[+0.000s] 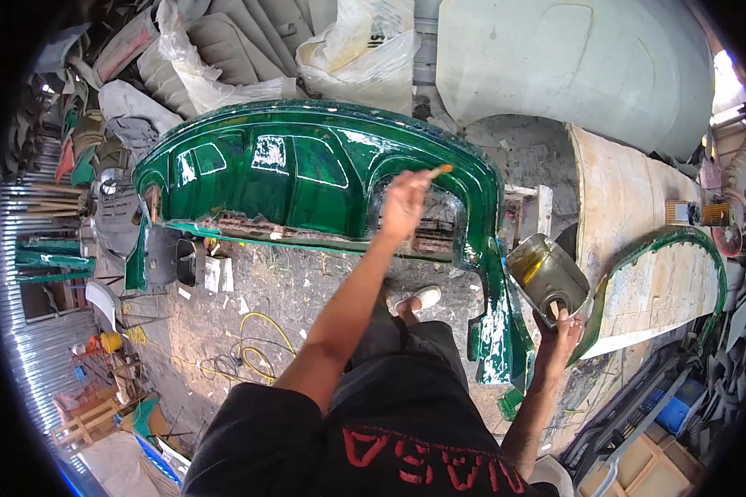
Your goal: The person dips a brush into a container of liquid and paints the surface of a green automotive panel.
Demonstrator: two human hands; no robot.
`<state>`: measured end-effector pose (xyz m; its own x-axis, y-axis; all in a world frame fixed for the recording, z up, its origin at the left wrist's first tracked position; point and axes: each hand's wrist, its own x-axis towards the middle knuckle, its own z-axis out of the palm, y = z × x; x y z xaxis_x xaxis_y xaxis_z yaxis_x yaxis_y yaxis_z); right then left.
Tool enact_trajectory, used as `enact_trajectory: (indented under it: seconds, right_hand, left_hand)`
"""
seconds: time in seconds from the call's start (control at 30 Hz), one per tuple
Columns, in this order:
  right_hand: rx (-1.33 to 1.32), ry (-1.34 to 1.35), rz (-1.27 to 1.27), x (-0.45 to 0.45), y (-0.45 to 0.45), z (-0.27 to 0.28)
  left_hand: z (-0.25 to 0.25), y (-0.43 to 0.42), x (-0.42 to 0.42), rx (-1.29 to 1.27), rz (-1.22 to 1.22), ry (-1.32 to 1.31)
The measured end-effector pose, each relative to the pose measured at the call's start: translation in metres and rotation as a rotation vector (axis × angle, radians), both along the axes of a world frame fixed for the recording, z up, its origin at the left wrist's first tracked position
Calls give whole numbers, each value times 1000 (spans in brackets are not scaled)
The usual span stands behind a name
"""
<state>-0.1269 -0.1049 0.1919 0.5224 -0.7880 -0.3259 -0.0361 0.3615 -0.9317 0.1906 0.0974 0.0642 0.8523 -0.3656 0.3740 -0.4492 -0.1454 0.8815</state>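
My left hand (pixel 404 205) is closed around the handle of a small brush (pixel 436 172) with an orange tip. It reaches over the right part of a large, glossy green moulded shell (pixel 311 199), shaped like a car bumper. The brush tip lies over the curved upper right of the shell; I cannot tell whether it touches. My right hand (pixel 562 335) grips a cut-open metal can (pixel 547 269) from below, beside the shell's right leg. The can is tilted, with something yellowish on its inner wall.
A smaller green curved piece (pixel 680 240) lies on a pale board (pixel 622 199) at right. Grey panels (pixel 572 58) and plastic-wrapped parts (pixel 360 41) line the back. A yellow cable (pixel 261 344) coils on the floor at left. My shoe (pixel 423 300) stands below the shell.
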Motion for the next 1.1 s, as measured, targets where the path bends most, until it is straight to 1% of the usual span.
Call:
enact_trajectory:
  seconds: [0.03, 0.07, 0.1, 0.13, 0.2, 0.27, 0.3, 0.33, 0.4, 0.47, 0.5, 0.53, 0.6, 0.67, 0.73, 0.77, 0.8, 0.83, 0.87, 0.9, 0.97, 1.0, 1.07, 1.1]
  right_hand:
    - [10, 2, 3, 1, 0, -1]
    - [20, 5, 2, 1, -1, -1]
    - [15, 5, 0, 2, 0, -2]
    - [14, -4, 0, 2, 1, -3]
    - [8, -7, 0, 4, 6, 1]
    - [15, -9, 22, 10, 10, 10]
    - [-5, 14, 37, 7, 7, 6]
    - [-8, 34, 28, 5, 7, 6]
    - [-3, 11, 32, 2, 6, 5]
    - [5, 19, 31, 2, 8, 12]
    - [-2, 19, 17, 1, 7, 12]
    - [-9, 17, 5, 0, 7, 12]
    - [-8, 15, -7, -4, 7, 11]
    - [-20, 6, -12, -7, 7, 10]
    - [-21, 2, -41, -9, 10, 12]
    - [-14, 0, -41, -11, 10, 10]
    - [-14, 1, -43, -12, 10, 9]
    - [-15, 2, -44, -14, 10, 8]
    - [-11, 0, -43, -17, 9, 5]
    - [1, 4, -56, -20, 9, 1]
    - [18, 16, -43, -22, 4, -3]
    - [22, 11, -31, -23, 1, -5]
    - [19, 30, -37, -22, -2, -8]
    - [-1, 19, -21, -21, -1, -6]
  left_hand:
    - [-2, 12, 12, -102, 61, 14]
    - [-11, 32, 24, 80, 174, -25]
    - [-6, 40, 25, 20, 270, 5]
    - [6, 45, 23, 100, 392, 18]
    - [12, 42, 11, 272, 569, -66]
    - [7, 26, -5, 232, 521, -176]
    - [7, 15, -16, 215, 444, -157]
    - [15, -7, -31, -362, 191, 219]
    - [23, -26, -46, 34, 67, -117]
    - [25, -48, -61, 37, -24, -39]
    - [22, -53, -57, 30, -93, -67]
    - [12, -54, -50, 34, -92, -70]
    - [-3, -46, -34, -46, -38, 86]
    - [6, -24, -15, 24, 55, 32]
    - [16, -9, -5, 93, 226, -173]
    - [20, -1, -7, 256, 338, -117]
    - [18, -4, -9, 261, 336, -120]
    - [14, -12, -12, 29, 332, -64]
    - [9, -19, -18, -101, 280, 4]
    - [11, -28, -26, -7, 229, -22]
    - [33, -41, -53, 471, 151, -283]
    - [44, -46, -62, 527, 76, -319]
    - [34, -49, -60, 352, -67, -206]
    - [19, -42, -55, 357, -59, -206]
